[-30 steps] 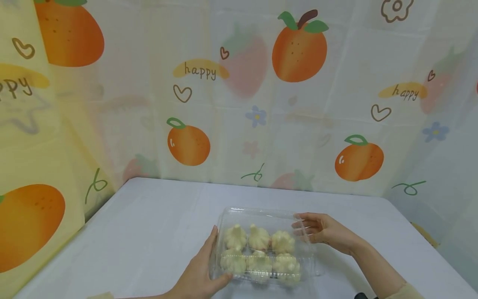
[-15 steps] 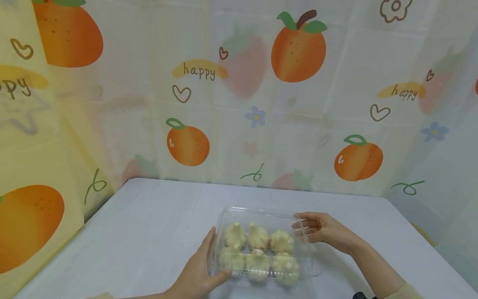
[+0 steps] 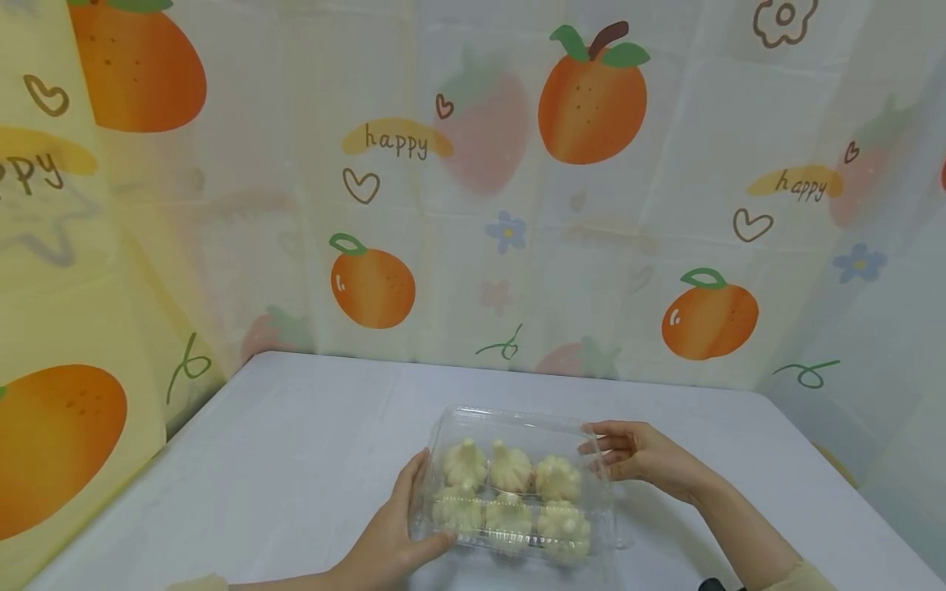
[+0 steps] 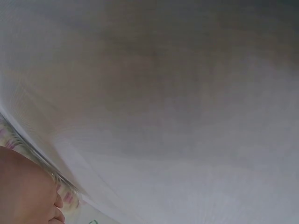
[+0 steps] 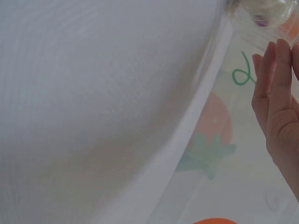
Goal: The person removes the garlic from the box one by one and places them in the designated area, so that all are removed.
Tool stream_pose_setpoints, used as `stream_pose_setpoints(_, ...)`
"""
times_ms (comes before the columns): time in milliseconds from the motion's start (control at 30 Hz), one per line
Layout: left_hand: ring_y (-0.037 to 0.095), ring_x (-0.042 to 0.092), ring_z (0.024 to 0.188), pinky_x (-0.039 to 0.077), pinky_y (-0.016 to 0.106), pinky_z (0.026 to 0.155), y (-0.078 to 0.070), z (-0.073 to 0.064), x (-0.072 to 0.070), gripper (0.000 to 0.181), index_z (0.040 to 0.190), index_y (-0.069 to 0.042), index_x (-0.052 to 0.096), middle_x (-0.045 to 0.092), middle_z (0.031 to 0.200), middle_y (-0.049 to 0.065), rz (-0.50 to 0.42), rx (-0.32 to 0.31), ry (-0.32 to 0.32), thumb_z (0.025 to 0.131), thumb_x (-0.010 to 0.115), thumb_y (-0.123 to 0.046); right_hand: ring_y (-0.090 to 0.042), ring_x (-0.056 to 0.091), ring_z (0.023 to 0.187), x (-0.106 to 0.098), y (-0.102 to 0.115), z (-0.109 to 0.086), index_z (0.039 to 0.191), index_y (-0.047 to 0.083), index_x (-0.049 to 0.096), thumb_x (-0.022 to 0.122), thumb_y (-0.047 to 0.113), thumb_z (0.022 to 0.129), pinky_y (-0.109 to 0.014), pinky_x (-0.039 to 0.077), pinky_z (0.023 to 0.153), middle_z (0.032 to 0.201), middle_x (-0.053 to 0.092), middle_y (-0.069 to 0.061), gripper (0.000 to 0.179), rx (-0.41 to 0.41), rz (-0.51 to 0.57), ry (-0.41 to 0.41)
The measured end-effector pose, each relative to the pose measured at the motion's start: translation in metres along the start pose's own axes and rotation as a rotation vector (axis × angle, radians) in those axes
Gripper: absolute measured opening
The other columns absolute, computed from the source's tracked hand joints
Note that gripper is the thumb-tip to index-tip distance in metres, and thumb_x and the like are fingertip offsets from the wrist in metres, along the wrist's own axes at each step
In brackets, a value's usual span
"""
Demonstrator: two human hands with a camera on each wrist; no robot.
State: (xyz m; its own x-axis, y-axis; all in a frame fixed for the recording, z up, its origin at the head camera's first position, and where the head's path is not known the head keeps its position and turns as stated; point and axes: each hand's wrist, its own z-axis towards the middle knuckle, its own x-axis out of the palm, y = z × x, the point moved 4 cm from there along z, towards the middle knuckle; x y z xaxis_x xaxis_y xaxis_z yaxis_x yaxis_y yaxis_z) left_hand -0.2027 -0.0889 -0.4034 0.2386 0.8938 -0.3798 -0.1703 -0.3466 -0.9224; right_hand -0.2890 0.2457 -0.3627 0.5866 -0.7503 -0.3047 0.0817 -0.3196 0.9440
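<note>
A clear plastic box (image 3: 517, 423) with several garlic bulbs (image 3: 510, 472) in two rows is tilted up toward me in the head view. My left hand (image 3: 388, 525) grips its left side, thumb across the front and fingers along the outer edge. On the opposite side, my right hand (image 3: 628, 451) has its fingers nearly straight, fingertips at the box's right edge. The right wrist view shows those fingers (image 5: 280, 70) extended just below a corner of the box (image 5: 252, 28). Only part of the left hand (image 4: 28, 186) appears in the left wrist view, beside the box edge.
The white table (image 3: 310, 443) extends behind and to both sides of the box. A fruit-printed curtain (image 3: 458, 246) hangs along its back and left edges. A small dark object (image 3: 712, 584) shows by the right forearm at the bottom edge.
The box and my left hand have shifted very slightly to the left. My right hand has stayed almost still at the right edge.
</note>
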Motion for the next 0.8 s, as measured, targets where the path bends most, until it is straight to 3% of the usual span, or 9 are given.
stream_pose_setpoints(233, 0.051, 0.014, 0.149, 0.018, 0.078, 0.109, 0.0003, 0.0012, -0.0013, 0.106, 0.158, -0.006, 0.002, 0.003, 0.167, 0.021, -0.011, -0.010, 0.027, 0.084, 0.072, -0.036, -0.022, 0.067, 0.108, -0.0003, 0.0006, 0.0002, 0.150, -0.009, 0.028, 0.067, 0.003, 0.089, -0.027, 0.058, 0.090, 0.140, 0.052, -0.032, 0.073, 0.007, 0.000, -0.008)
stream_pose_setpoints(367, 0.053, 0.022, 0.146, 0.025, 0.076, 0.108, -0.0005, 0.0003, -0.0022, 0.105, 0.158, -0.003, 0.002, 0.006, 0.166, 0.023, 0.015, 0.005, 0.034, 0.086, 0.071, -0.037, -0.021, 0.067, 0.107, -0.0003, 0.0009, 0.0006, 0.150, -0.009, 0.029, 0.067, 0.004, 0.089, -0.026, 0.058, 0.089, 0.140, 0.053, -0.032, 0.073, 0.008, 0.007, -0.010)
stream_pose_setpoints(533, 0.056, 0.033, 0.140, 0.034, 0.075, 0.103, 0.0011, -0.0021, -0.0020, 0.102, 0.157, 0.001, 0.005, 0.017, 0.160, 0.033, 0.065, 0.067, 0.025, 0.087, 0.070, -0.036, -0.020, 0.067, 0.106, 0.0006, 0.0016, 0.0013, 0.150, -0.009, 0.030, 0.068, 0.006, 0.089, -0.028, 0.058, 0.089, 0.139, 0.052, -0.032, 0.073, 0.009, 0.010, -0.009)
stream_pose_setpoints(800, 0.059, 0.029, 0.141, 0.034, 0.075, 0.102, 0.0012, -0.0030, 0.0014, 0.096, 0.154, 0.010, 0.003, 0.015, 0.157, 0.039, 0.122, 0.208, 0.054, 0.091, 0.064, -0.029, -0.022, 0.067, 0.108, -0.0011, 0.0001, 0.0014, 0.149, -0.010, 0.031, 0.067, 0.005, 0.090, -0.027, 0.058, 0.088, 0.139, 0.051, -0.034, 0.071, -0.004, -0.007, -0.017)
